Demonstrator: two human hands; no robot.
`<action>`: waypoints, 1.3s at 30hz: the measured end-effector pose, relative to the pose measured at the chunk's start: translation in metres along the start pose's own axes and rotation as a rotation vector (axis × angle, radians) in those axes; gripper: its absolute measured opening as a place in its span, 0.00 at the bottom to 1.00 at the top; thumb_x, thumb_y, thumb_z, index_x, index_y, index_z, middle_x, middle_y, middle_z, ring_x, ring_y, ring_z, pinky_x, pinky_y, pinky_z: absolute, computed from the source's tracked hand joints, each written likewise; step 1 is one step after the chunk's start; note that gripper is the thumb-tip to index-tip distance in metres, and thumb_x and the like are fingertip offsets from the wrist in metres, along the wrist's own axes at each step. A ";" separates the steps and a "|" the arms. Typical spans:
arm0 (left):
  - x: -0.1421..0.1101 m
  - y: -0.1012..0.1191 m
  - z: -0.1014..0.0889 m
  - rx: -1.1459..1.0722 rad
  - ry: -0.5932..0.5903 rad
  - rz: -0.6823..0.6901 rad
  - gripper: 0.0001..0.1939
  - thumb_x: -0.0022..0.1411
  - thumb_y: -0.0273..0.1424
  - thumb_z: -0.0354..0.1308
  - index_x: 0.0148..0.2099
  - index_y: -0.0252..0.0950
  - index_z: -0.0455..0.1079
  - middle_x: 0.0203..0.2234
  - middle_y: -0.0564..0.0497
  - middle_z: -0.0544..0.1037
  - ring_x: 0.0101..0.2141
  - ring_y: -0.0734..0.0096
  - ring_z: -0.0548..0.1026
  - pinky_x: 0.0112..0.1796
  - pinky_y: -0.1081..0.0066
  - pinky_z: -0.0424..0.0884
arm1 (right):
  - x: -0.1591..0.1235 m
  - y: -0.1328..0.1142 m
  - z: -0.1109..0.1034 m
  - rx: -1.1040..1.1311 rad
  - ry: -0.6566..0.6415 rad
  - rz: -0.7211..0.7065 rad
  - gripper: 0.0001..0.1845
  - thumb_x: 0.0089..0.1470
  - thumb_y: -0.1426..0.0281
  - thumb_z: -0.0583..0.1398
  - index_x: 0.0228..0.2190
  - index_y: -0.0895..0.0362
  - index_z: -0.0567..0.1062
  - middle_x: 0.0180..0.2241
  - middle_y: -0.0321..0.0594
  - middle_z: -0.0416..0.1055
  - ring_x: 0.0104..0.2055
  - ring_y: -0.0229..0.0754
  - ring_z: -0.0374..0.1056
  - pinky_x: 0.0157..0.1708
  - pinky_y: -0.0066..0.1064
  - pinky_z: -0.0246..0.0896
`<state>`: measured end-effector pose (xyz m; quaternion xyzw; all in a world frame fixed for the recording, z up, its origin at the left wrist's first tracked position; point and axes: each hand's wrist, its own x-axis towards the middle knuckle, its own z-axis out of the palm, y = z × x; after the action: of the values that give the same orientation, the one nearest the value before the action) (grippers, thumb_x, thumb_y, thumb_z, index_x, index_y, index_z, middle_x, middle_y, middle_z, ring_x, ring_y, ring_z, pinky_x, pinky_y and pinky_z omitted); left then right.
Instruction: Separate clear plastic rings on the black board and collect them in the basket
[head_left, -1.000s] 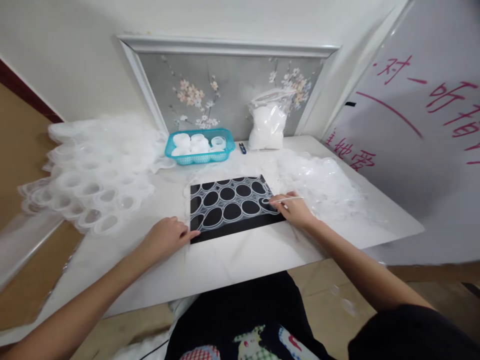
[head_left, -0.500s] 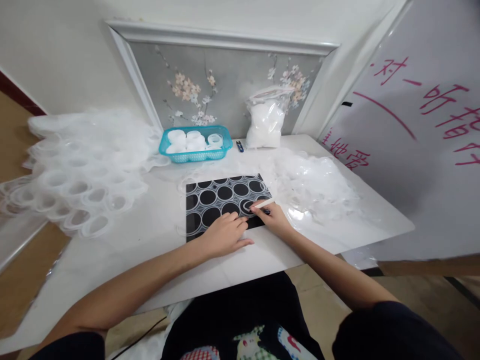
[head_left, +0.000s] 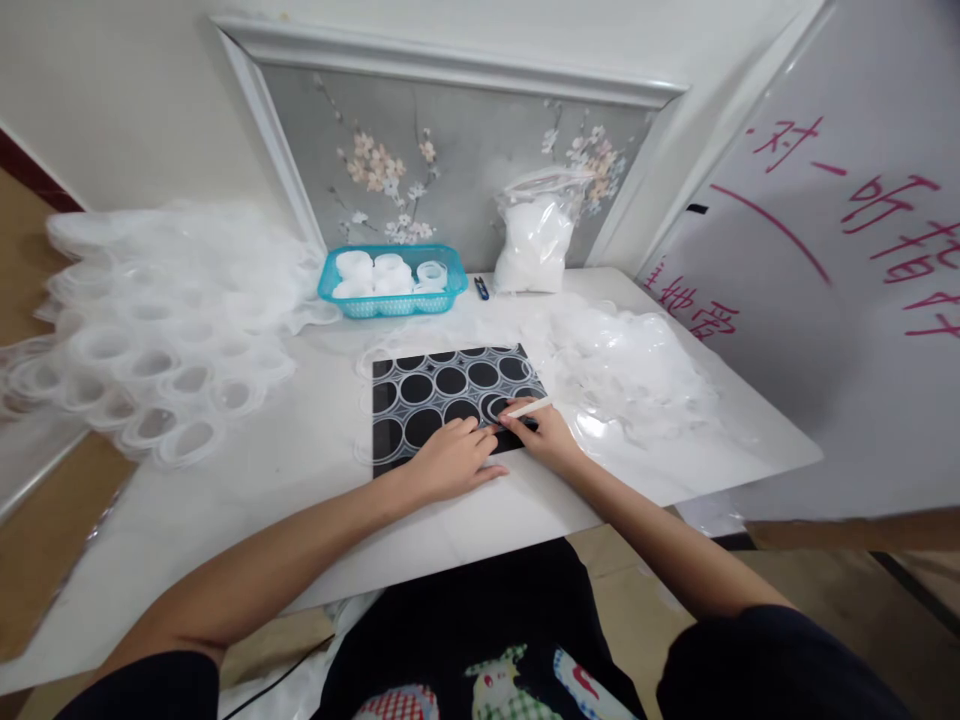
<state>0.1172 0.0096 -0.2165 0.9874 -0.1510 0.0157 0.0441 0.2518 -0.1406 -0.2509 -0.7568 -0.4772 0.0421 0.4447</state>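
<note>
A black mat (head_left: 388,438) lies near the table's front edge under a translucent white sheet with ring outlines (head_left: 424,428). My left hand (head_left: 455,460) rests palm down on the mat's lower edge, its fingers stretched toward my right hand. Between the fingers of my right hand (head_left: 546,436) is a slim white pen-like tool (head_left: 530,407), slanted up to the right. Its lower end is at a ring on the right part of the sheet, where the fingertips partly hide it.
A turquoise basket (head_left: 394,308) holds white rolled rings. Beside it are small blue thread snips (head_left: 481,288) and a clear bag of white material (head_left: 534,240). Piles of white ring sheets lie left (head_left: 187,330) and right (head_left: 630,360). A whiteboard (head_left: 810,380) stands at the right.
The view has shifted slightly. Both hands stay at nearly the same place on the mat, and the white tool is still in my right hand.
</note>
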 end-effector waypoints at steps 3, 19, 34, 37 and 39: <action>0.001 -0.001 0.000 -0.072 -0.006 -0.015 0.22 0.66 0.48 0.50 0.44 0.33 0.70 0.46 0.44 0.75 0.42 0.56 0.68 0.40 0.61 0.62 | -0.009 0.001 0.003 -0.152 -0.004 -0.046 0.12 0.60 0.66 0.55 0.34 0.51 0.78 0.39 0.39 0.78 0.51 0.50 0.70 0.55 0.48 0.59; -0.007 -0.004 -0.011 -0.214 -0.016 -0.091 0.22 0.60 0.50 0.56 0.30 0.35 0.65 0.48 0.46 0.75 0.38 0.62 0.69 0.35 0.65 0.64 | 0.046 0.036 -0.055 -0.396 0.429 0.079 0.16 0.58 0.66 0.52 0.33 0.56 0.79 0.38 0.45 0.78 0.47 0.53 0.67 0.52 0.50 0.54; 0.045 -0.020 -0.009 -0.045 0.166 -0.122 0.20 0.66 0.39 0.54 0.53 0.30 0.66 0.47 0.41 0.72 0.47 0.54 0.69 0.46 0.59 0.65 | 0.032 -0.010 -0.055 0.410 0.361 0.158 0.14 0.54 0.58 0.61 0.31 0.56 0.77 0.33 0.39 0.76 0.38 0.44 0.74 0.43 0.35 0.67; 0.051 -0.024 -0.003 -0.052 0.139 -0.152 0.17 0.66 0.41 0.53 0.40 0.30 0.70 0.36 0.42 0.74 0.40 0.55 0.71 0.41 0.60 0.68 | 0.056 -0.005 -0.057 0.654 0.470 0.234 0.15 0.48 0.58 0.65 0.30 0.57 0.75 0.28 0.39 0.76 0.34 0.42 0.74 0.41 0.36 0.70; 0.047 -0.023 0.001 -0.063 0.137 -0.164 0.18 0.66 0.42 0.52 0.36 0.31 0.70 0.33 0.43 0.74 0.38 0.57 0.72 0.40 0.62 0.68 | 0.076 0.001 -0.067 0.764 0.554 0.319 0.17 0.43 0.59 0.68 0.28 0.58 0.74 0.25 0.37 0.74 0.30 0.40 0.74 0.38 0.35 0.71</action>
<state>0.1692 0.0178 -0.2176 0.9912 -0.0669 0.0747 0.0863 0.3264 -0.1255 -0.1843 -0.5861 -0.1699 0.0785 0.7883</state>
